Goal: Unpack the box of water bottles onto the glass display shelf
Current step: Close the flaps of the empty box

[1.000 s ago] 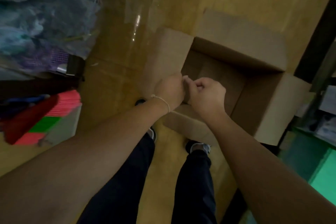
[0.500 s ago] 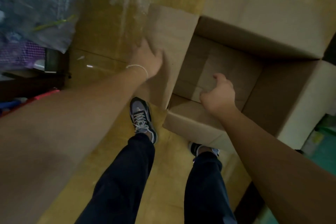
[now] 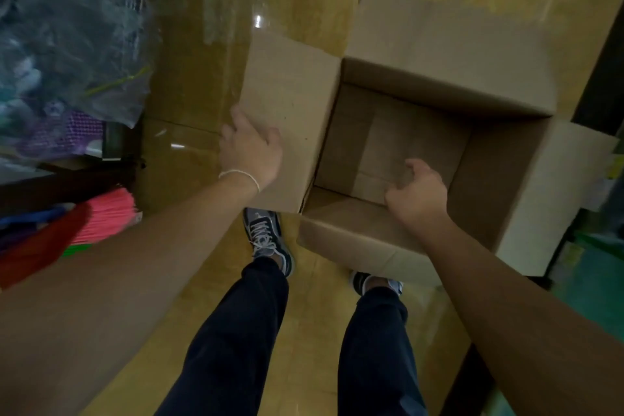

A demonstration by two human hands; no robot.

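A brown cardboard box (image 3: 499, 159) stands open on the yellow floor, all four flaps folded outward. Only its bare cardboard bottom (image 3: 405, 138) shows inside; no bottle is in view. My left hand (image 3: 251, 154) lies on the left flap (image 3: 290, 91), fingers curled over the flap's near-left edge. My right hand (image 3: 418, 194) sits at the box's near rim, above the near flap (image 3: 351, 236), with its fingers curled down into the box and the thumb raised.
Clear plastic bags (image 3: 67, 37) full of goods pile up at the upper left. Pink, red and green items (image 3: 101, 216) lie at the left. A dark upright (image 3: 604, 71) and green surfaces (image 3: 594, 280) border the right. My shoes (image 3: 266, 240) stand just before the box.
My hands, together at the box's near-left corner a second ago, have parted: the left went onto the left flap, the right to the near rim. The view has come closer to the box.
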